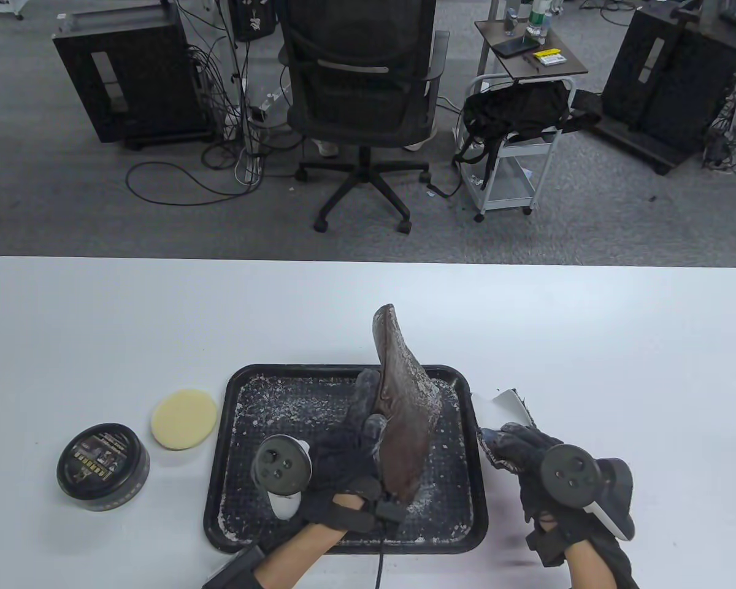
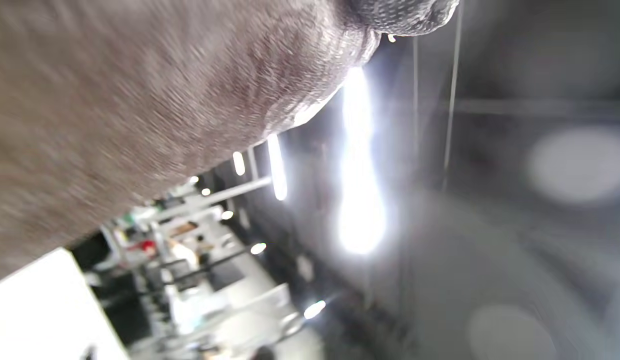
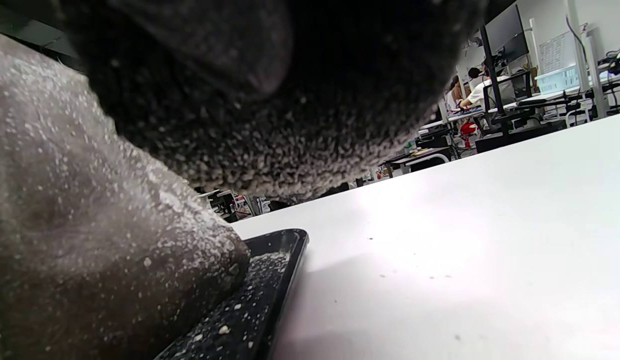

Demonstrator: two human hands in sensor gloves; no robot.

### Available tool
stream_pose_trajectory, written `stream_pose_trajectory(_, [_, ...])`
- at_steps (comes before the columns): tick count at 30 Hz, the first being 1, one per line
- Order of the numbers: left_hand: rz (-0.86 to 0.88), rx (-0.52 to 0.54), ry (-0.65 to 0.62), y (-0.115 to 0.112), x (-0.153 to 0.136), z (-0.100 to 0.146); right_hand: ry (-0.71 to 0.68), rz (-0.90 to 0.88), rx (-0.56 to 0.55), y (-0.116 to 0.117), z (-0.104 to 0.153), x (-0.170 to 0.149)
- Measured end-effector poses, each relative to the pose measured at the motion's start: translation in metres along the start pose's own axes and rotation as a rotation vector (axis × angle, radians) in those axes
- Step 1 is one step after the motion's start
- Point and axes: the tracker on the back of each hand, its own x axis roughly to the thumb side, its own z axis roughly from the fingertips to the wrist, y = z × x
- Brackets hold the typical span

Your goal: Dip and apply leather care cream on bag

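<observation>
A flat brown leather bag (image 1: pixel 405 417) stands on edge in the black tray (image 1: pixel 221 460), its faces dusted with white specks. My left hand (image 1: pixel 371 408) grips it from the left, fingers laid up its side. The left wrist view is filled by the bag's leather (image 2: pixel 115 100), with a gloved fingertip (image 2: pixel 405 15) at the top. My right hand (image 1: pixel 515 445) rests on the table just right of the tray and pinches a white cloth (image 1: pixel 506 405). The cream tin (image 1: pixel 103 467), lid on, sits at the left beside a round yellow sponge pad (image 1: pixel 184 418).
White crumbs cover the tray floor. In the right wrist view the speckled bag (image 3: pixel 90 240) meets the tray rim (image 3: pixel 280 260), with the white table (image 3: pixel 465 225) stretching right. Beyond the table's far edge stand an office chair (image 1: pixel 362 92) and a cart (image 1: pixel 515 141).
</observation>
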Motion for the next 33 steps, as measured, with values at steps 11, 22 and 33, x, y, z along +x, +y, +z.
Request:
stream_pose_trajectory(11, [-0.395, -0.243, 0.088, 0.049, 0.006, 0.011, -0.004, 0.015, 0.015, 0.003, -0.001, 0.003])
stream_pose_trajectory(22, [-0.688, -0.392, 0.213, 0.066, -0.030, 0.041, -0.007, 0.016, 0.037, 0.006, 0.000, 0.006])
stream_pose_trajectory(33, [-0.994, -0.562, 0.433, 0.062, -0.065, 0.059, -0.015, 0.024, 0.064, 0.009, -0.001, 0.009])
